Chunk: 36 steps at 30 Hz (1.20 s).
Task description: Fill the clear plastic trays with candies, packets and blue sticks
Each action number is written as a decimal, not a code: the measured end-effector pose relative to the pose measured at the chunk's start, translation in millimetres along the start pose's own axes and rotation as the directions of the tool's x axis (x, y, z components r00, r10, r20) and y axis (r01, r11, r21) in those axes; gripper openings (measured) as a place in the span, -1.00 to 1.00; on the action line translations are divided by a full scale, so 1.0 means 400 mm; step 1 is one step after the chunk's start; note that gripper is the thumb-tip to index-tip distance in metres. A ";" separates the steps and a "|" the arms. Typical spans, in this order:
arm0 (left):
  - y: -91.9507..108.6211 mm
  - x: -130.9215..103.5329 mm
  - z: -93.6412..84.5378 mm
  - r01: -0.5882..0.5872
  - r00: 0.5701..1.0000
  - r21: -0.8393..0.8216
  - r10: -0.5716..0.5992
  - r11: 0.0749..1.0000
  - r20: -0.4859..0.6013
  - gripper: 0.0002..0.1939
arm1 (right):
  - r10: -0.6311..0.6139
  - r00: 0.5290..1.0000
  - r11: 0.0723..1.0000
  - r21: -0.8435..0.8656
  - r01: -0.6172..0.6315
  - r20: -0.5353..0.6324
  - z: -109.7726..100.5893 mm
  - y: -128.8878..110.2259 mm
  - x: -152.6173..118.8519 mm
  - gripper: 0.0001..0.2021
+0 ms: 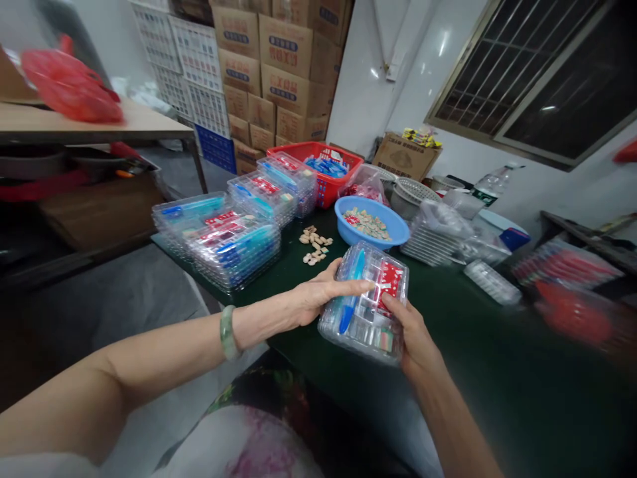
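Observation:
Both of my hands grip a stack of clear plastic trays over the table. Blue plastic pieces, a red patterned packet and a small pale-green and pink piece show in the top one. My left hand wraps the left edge, its thumb or finger lying across the top. On the right side my right hand clasps the stack, thumb pressed near the red packet. Similar filled tray stacks stand to the left. Beyond my hands sits a light blue basin of small pale pieces.
Loose beige pieces lie on the dark green table. A red basket with blue packets stands behind. Empty clear trays and a plastic bottle are at right. Cartons are piled against the wall.

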<state>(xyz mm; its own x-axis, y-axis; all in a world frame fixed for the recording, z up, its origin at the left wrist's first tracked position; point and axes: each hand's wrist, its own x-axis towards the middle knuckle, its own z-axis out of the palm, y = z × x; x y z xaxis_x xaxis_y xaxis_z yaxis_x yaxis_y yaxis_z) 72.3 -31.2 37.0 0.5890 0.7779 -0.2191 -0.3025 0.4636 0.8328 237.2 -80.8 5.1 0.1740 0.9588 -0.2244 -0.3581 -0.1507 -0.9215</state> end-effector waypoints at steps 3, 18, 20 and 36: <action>0.051 -0.050 -0.034 -0.056 0.998 0.053 0.055 0.997 0.022 -0.19 | -0.006 0.998 1.000 -0.010 0.006 0.065 0.072 -0.003 -0.010 -0.47; 0.400 -0.298 -0.337 -0.021 0.946 0.114 0.057 0.993 -0.320 -0.60 | 0.190 0.748 0.982 -0.135 -0.135 0.636 0.523 -0.026 0.085 -0.56; 0.435 -0.323 -0.368 -0.061 0.929 0.170 0.118 0.984 -0.352 -0.60 | 0.194 0.693 0.980 -0.112 -0.162 0.695 0.587 -0.023 0.108 -0.59; 0.543 -0.301 -0.524 0.219 0.892 0.418 -0.007 0.882 -0.452 -0.68 | -0.355 0.633 0.246 -0.585 0.773 0.687 0.635 0.073 0.146 -0.73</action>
<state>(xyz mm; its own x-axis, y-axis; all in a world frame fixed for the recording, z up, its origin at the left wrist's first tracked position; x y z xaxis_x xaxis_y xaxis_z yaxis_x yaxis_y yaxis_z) -221.5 64.9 137.7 0.1888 0.8823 -0.4313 0.1755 0.4018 0.8988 4.0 31.9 45.6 -0.3932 0.8263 0.4031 0.5832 0.5631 -0.5855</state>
